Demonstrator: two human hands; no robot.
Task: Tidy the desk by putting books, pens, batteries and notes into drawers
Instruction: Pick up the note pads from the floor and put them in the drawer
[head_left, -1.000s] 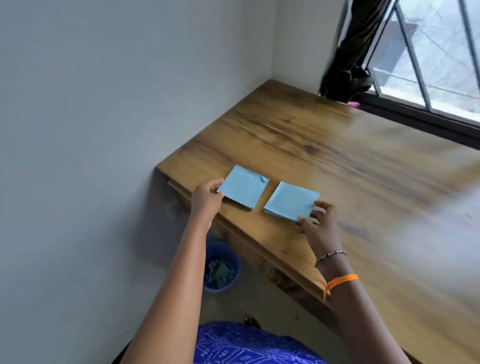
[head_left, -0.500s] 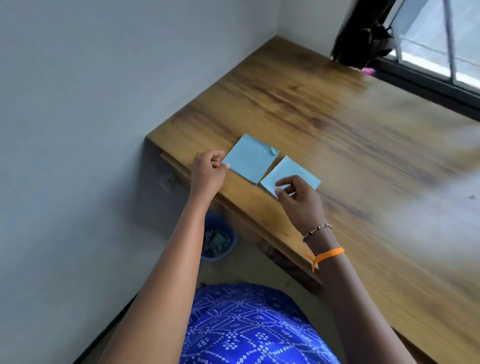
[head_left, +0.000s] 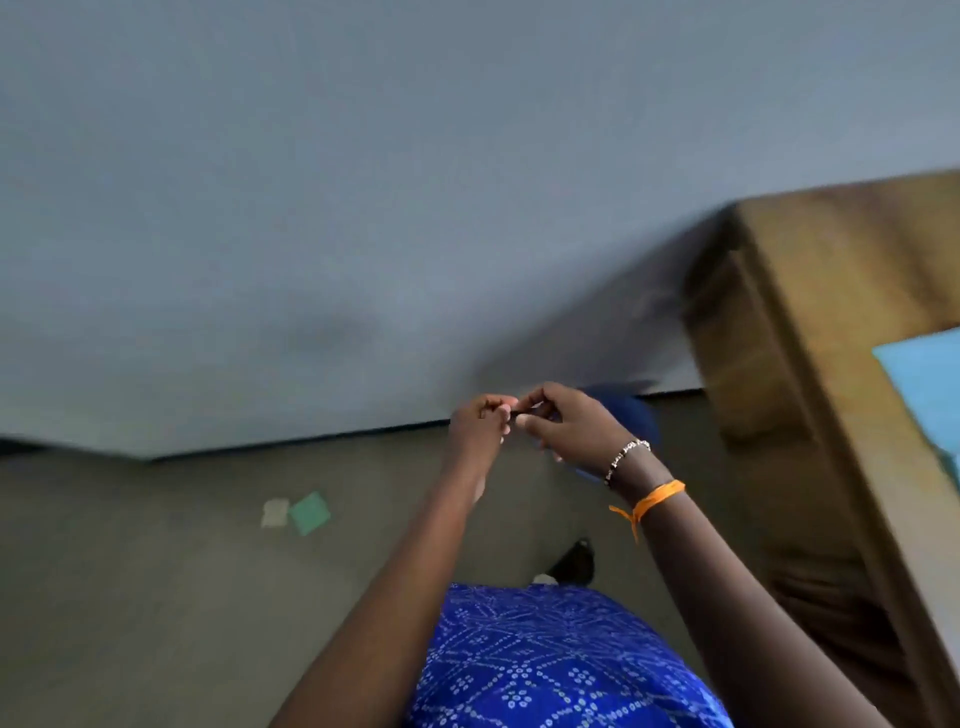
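My left hand (head_left: 480, 423) and my right hand (head_left: 569, 426) meet in the air beside the desk, fingertips touching. Between them they pinch a small dark scrap (head_left: 516, 413), too small to identify. Both hands have curled fingers. A light blue stack of notes (head_left: 924, 387) lies on the wooden desk (head_left: 831, 291) at the right edge of the view, well apart from both hands. No drawer shows clearly in this blurred view.
A blue bin (head_left: 636, 410) stands on the floor just behind my right hand, by the wall. A green paper square (head_left: 310, 513) and a white one (head_left: 274, 513) lie on the grey floor to the left. A dark shoe (head_left: 574, 564) is below.
The view has swung left and down, off the desk. Both hands have left the blue notes and come together in the air above the bin, pinching a small scrap.
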